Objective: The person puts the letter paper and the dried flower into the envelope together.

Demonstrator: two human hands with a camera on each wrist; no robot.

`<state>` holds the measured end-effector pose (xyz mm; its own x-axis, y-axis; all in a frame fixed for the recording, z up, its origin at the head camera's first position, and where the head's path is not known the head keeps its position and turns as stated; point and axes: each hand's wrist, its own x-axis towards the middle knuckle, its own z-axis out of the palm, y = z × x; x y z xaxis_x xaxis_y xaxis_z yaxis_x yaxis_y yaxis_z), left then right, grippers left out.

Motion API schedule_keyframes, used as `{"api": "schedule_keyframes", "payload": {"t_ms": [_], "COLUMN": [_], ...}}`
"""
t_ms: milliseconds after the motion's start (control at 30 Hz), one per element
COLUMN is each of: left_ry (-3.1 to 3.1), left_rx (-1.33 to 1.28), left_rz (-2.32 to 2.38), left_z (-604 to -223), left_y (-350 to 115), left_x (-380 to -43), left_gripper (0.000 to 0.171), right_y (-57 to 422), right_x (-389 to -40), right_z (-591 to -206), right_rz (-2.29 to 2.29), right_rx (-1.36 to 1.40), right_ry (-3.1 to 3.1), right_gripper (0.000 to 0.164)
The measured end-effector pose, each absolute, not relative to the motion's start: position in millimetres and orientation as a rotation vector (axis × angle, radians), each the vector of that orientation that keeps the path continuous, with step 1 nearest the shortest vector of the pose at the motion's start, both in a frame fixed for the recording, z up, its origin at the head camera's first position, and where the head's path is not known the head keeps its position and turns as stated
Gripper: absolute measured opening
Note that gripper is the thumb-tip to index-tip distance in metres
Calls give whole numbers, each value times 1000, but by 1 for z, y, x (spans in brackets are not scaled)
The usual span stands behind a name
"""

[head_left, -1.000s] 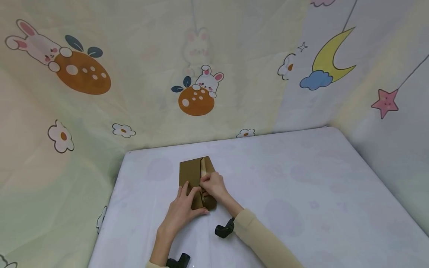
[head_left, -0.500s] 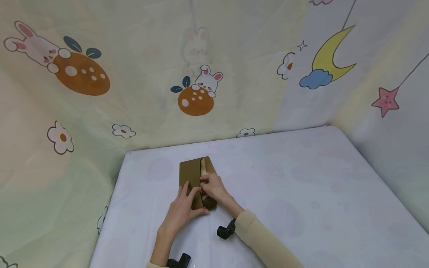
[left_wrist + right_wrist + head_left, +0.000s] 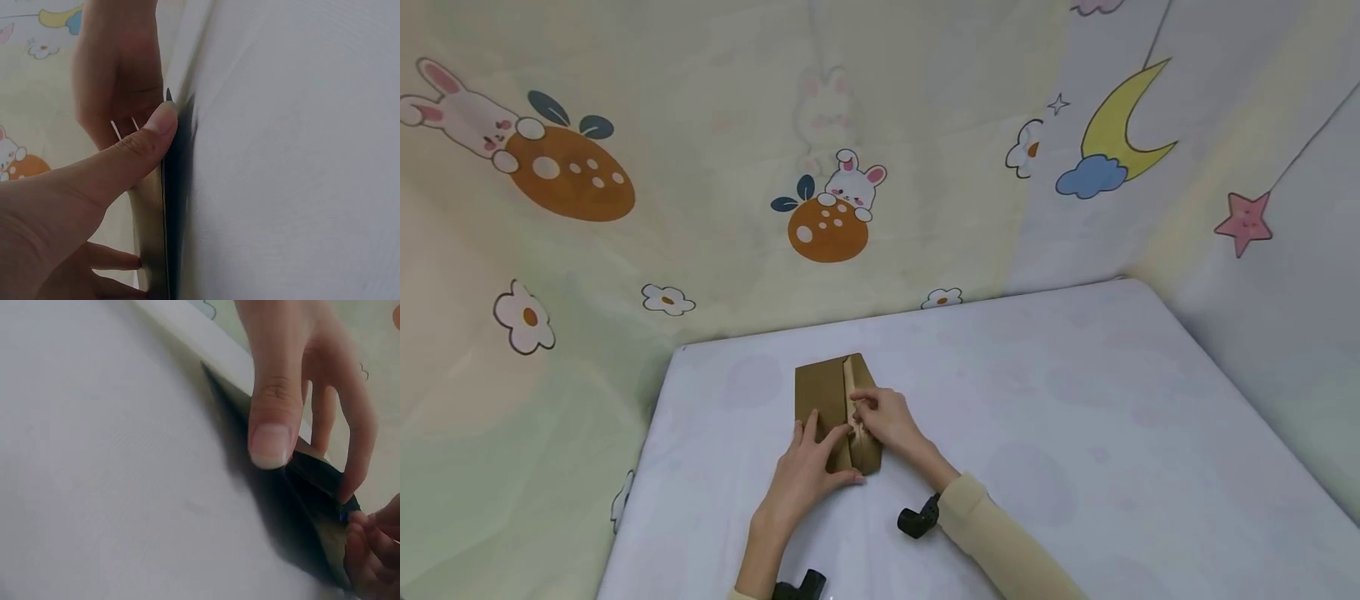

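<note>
A flat brown paper envelope (image 3: 820, 385) lies on the white cloth, a pale strip (image 3: 850, 375) running down its length beside the right-hand flap (image 3: 868, 454). My left hand (image 3: 801, 467) presses it with spread fingers, the thumb right at its near edge. My right hand (image 3: 889, 418) is bent over the pale strip, thumb and forefinger pinching at the flap. In the right wrist view the pinching fingers (image 3: 369, 547) meet the flap's dark edge, and the flap stands up from the envelope there. What exactly sits between those fingertips is hidden.
White cloth covers the table (image 3: 1037, 400). Behind and beside it hangs a pale curtain (image 3: 722, 208) printed with rabbits, flowers, a moon and a star. A black wrist camera mount (image 3: 917, 518) sits below the right wrist, another mount (image 3: 801, 586) near the left.
The flap's near end was bulged and dark and now lies flatter, with more of the pale strip showing. My right forearm has shifted slightly right; the left hand keeps its place.
</note>
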<state>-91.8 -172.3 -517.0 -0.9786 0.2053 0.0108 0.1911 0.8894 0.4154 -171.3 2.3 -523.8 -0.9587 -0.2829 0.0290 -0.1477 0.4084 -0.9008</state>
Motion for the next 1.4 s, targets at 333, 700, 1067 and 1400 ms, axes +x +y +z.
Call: {"api": "schedule_keyframes", "payload": {"t_ms": [333, 700, 1067, 1400], "left_ry": [3065, 3054, 3080, 3137], "left_rx": [322, 366, 393, 390], "left_rz": [599, 627, 595, 557], "left_z": [-520, -523, -526, -518], "left_y": [-174, -175, -176, -173], "left_x": [-91, -88, -89, -102], "left_gripper": [100, 94, 86, 59], "right_y": [6, 8, 7, 12], "right_x": [-166, -162, -164, -166], "right_z": [-523, -535, -538, -536], "right_rz": [-1125, -887, -765, -781], "right_rx": [-925, -1055, -1086, -1135], "right_ry": [2803, 2840, 2885, 2888], "right_gripper": [38, 37, 37, 36]}}
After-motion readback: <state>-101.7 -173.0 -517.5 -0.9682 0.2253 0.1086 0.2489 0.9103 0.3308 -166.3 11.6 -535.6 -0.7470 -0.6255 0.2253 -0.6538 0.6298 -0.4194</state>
